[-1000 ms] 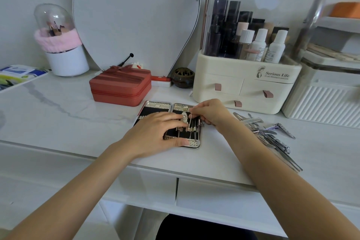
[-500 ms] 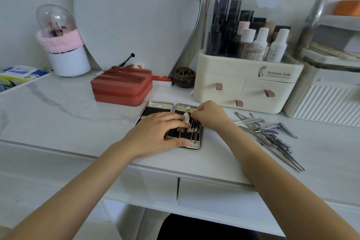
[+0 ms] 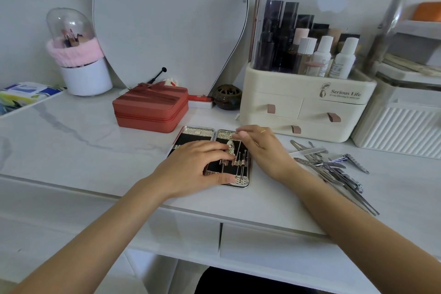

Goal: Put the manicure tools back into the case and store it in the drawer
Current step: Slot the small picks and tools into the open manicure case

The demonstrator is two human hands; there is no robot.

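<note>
The task is judged to be at an early stage: an open manicure case (image 3: 210,156) lies flat on the white surface (image 3: 95,141), with a few thin tools (image 3: 238,160) seated in its right half. A slim tool is pinched by the right hand (image 3: 260,148) over the case, which is steadied by the flat, straight-fingered left hand (image 3: 195,167). Most tools remain heaped in a metal pile (image 3: 334,169) to the right, and the case is not yet closed or stored.

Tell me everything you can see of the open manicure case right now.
The manicure case lies open flat near the table's front edge, two hinged halves with shiny, textured metal-look borders and black lining. A few slim metal tools sit in loops in the right half. The left hand rests flat across it; the right hand pinches a thin tool over the right half. Loose tools lie apart to its right.
</note>
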